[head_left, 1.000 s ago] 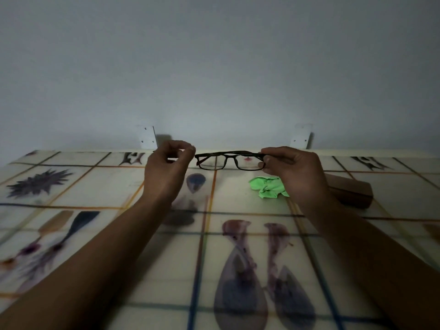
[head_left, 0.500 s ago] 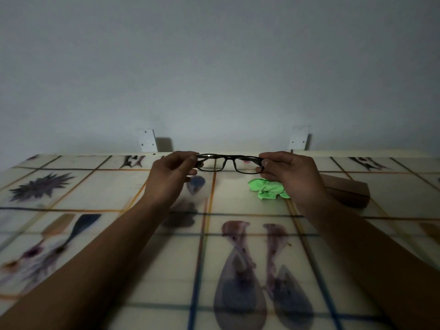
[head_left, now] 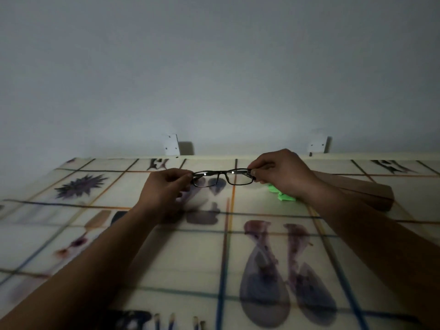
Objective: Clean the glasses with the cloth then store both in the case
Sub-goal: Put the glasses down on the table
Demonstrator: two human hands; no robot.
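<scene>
Crosswise between both hands hang the glasses (head_left: pixel 222 177), long axis left to right above the surface (head_left: pixel 214 246); left hand (head_left: pixel 164 191) and right hand (head_left: pixel 283 175) each have fingers pinched shut on a frame end. Beside the case (head_left: pixel 357 189), the cloth (head_left: pixel 284 196) lies nearest the right hand, mostly hidden beneath its wrist.

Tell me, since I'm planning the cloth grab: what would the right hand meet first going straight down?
Probably the green cloth, peeking out beneath the right hand; depth is unclear.
</scene>
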